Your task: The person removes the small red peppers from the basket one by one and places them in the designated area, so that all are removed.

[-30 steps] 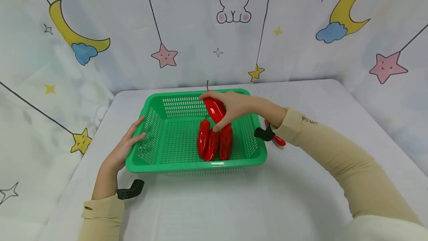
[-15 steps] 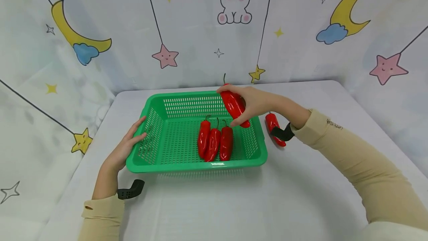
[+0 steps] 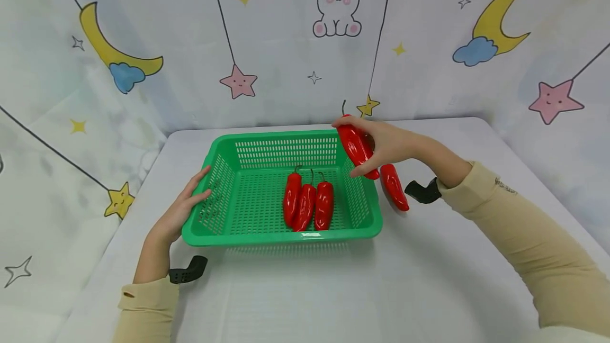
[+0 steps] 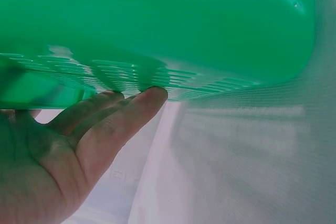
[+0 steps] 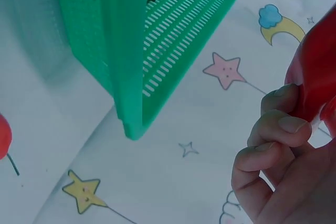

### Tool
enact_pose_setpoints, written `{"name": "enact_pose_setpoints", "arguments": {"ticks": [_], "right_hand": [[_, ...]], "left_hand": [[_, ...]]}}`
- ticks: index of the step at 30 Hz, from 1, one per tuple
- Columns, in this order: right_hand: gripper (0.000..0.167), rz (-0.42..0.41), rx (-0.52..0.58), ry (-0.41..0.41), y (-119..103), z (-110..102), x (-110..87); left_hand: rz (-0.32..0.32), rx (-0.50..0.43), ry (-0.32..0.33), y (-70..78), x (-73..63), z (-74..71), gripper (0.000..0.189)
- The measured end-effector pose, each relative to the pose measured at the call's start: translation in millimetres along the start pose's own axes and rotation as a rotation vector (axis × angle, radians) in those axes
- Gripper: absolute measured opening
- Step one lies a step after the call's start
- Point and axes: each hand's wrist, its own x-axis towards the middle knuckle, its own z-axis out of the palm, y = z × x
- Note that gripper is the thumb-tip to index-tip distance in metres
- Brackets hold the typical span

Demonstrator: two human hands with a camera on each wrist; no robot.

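Note:
A green plastic basket stands on the table with several red chili peppers lying side by side in it. My left hand is at the basket's left side. In the left wrist view its straight fingers touch the slotted outer wall. My right hand grips a glossy red chili pepper, tilted with its stem up, above the basket's right rim. In the right wrist view a second red, rounded surface shows beside the held pepper, partly hidden by the hand.
Another red chili pepper lies on the white table just right of the basket. A white cloth backdrop with printed moons, stars and a rabbit rises behind the table.
My right hand has moved right with the held pepper, from over the peppers in the basket to its right rim. The pepper on the table shows more fully. The left hand stays put.

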Motion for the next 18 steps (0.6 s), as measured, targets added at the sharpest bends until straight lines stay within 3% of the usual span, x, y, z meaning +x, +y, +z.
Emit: {"name": "enact_pose_setpoints", "arguments": {"ticks": [10, 18], "right_hand": [[0.089, 0.024, 0.036, 0.010, 10.0, -8.4, -17.3], [0.092, 0.081, 0.003, 0.036, 20.7, -14.1, -29.0]], "left_hand": [[-0.001, 0.014, 0.004, -0.3, 1.1, 0.2, 0.059], [0.000, 0.012, 0.003, 0.2, 0.0, 0.1, 0.059]]}}
